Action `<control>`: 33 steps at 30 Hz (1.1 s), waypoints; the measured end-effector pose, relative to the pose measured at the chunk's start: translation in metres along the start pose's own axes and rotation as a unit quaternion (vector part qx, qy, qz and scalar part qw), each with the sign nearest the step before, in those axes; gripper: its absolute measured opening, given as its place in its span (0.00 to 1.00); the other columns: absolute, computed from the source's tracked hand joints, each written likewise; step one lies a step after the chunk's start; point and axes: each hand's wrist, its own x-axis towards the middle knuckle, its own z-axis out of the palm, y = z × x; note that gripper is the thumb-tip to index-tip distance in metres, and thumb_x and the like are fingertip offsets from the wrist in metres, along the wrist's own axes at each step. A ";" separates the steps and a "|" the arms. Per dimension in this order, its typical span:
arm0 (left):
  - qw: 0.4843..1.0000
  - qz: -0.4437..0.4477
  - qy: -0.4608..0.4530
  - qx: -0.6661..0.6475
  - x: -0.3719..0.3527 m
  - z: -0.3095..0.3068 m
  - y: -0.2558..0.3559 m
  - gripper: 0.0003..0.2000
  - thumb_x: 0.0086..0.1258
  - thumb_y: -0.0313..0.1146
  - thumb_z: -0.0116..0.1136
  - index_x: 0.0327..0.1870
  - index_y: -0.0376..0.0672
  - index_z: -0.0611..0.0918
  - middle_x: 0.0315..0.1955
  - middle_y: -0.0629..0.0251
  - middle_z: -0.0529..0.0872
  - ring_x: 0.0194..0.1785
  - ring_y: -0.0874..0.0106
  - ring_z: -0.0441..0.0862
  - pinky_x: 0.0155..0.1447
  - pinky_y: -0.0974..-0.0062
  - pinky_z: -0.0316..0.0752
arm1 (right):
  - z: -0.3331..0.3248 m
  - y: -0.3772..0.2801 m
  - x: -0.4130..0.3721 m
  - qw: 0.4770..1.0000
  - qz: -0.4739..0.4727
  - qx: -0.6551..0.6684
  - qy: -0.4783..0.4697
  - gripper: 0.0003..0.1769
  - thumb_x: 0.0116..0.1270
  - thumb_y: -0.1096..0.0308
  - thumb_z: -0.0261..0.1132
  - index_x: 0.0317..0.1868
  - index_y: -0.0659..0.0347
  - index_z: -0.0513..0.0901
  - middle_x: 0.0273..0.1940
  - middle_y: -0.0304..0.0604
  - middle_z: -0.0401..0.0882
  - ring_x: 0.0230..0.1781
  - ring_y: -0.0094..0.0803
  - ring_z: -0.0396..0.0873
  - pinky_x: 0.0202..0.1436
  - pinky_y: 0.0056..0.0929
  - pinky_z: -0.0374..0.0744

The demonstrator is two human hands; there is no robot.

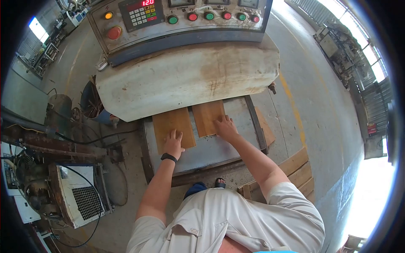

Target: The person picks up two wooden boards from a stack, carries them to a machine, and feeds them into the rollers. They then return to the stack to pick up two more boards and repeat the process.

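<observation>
Two flat wooden boards lie side by side on the metal bed of a large machine, their far ends under its pale, stained hood. On the left board rests my left hand, fingers spread over the near half; a dark band circles that wrist. My right hand touches the right edge of the right board near its close end, with the fingers stretched forward. A strip of bare metal separates the boards. The hood hides how far they reach inside.
Above the hood stands a control panel with a lit "12.0" display, a red knob and several coloured buttons. Wooden planks lie at lower right. A bin of scraps and a compressor-like unit with hoses stand left.
</observation>
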 end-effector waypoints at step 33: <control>0.962 0.259 0.057 -0.066 0.030 0.018 0.069 0.28 0.62 0.31 0.68 0.64 0.38 0.75 0.65 0.48 0.70 0.68 0.50 0.67 0.71 0.56 0.64 | 0.102 -0.014 -0.337 0.842 0.351 0.259 0.318 0.11 0.64 0.69 0.62 0.45 0.59 0.84 0.45 0.46 0.84 0.46 0.47 0.81 0.51 0.40 0.79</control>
